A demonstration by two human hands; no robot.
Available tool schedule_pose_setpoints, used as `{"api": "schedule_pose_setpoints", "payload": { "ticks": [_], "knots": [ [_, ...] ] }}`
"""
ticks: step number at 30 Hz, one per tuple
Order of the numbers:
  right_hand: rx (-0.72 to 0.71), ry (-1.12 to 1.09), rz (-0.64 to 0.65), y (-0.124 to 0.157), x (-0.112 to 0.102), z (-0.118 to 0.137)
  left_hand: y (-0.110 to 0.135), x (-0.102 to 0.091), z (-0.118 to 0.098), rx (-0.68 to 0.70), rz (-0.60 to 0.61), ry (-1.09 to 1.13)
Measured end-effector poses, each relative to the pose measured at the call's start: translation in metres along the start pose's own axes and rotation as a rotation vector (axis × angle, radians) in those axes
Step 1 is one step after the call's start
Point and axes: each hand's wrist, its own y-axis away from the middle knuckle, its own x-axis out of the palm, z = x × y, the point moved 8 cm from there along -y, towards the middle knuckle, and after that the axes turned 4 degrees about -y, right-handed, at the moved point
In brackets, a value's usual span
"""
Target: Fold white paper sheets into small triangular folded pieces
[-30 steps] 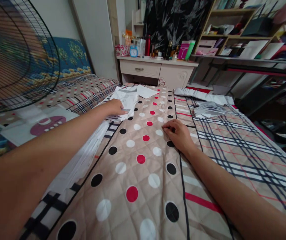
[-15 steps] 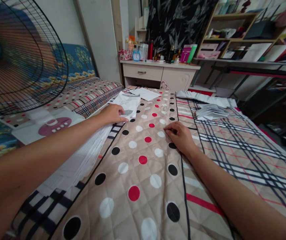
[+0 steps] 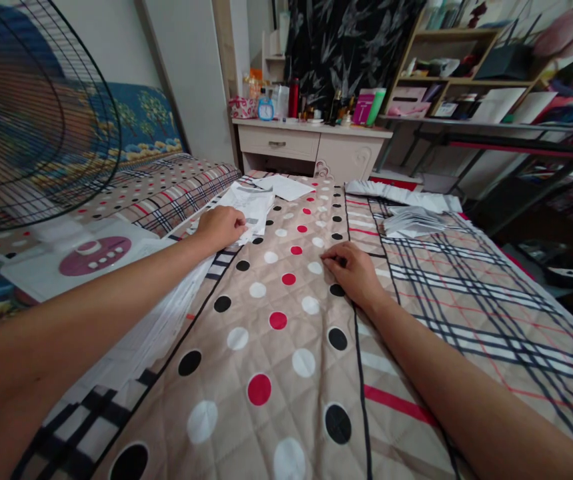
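Resting with the left hand (image 3: 220, 227) on the printed papers (image 3: 250, 197), at the far end of the long paper stack (image 3: 153, 327) along the left of the bedspread (image 3: 293, 363), with fingers curled in, perhaps to steady loose sheets near the fan (image 3: 41, 133); cannot tell whether pinching any. Leaning with the right hand (image 3: 350, 268) on the dotted cloth, well apart from the papers, with fingertips drawn in narrowly and nothing visibly held, probably just for support. Farther right, note slips (image 3: 413, 222) bunched just beside a long white strip (image 3: 401, 195), likely grouped for separation.
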Motion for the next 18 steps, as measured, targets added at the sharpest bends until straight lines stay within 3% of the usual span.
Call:
{"api": "schedule_pose_setpoints", "payload": {
  "ticks": [2, 5, 8, 10, 13, 15, 18],
  "knots": [
    [0.010, -0.052, -0.069, 0.002, -0.005, 0.001, 0.008, -0.018, -0.032, 0.084, -0.081, -0.045],
    [-0.040, -0.149, -0.141, 0.010, -0.016, 0.011, 0.039, -0.039, -0.109, 0.337, -0.120, 0.008],
    [-0.143, -0.080, -0.010, 0.022, -0.018, 0.024, 0.091, -0.048, -0.185, 0.631, -0.077, 0.123],
    [-0.212, -0.012, 0.101, 0.035, -0.020, 0.029, 0.127, -0.048, -0.215, 0.791, -0.022, 0.187],
    [-0.243, 0.042, 0.183, 0.058, -0.035, 0.027, 0.162, -0.053, -0.219, 0.937, 0.001, 0.339],
    [-0.257, 0.083, 0.214, 0.073, -0.046, 0.026, 0.176, -0.057, -0.206, 1.056, -0.004, 0.448],
    [-0.259, 0.072, 0.271, 0.090, -0.058, 0.026, 0.172, -0.052, -0.174, 1.065, -0.040, 0.527]
  ]
}}
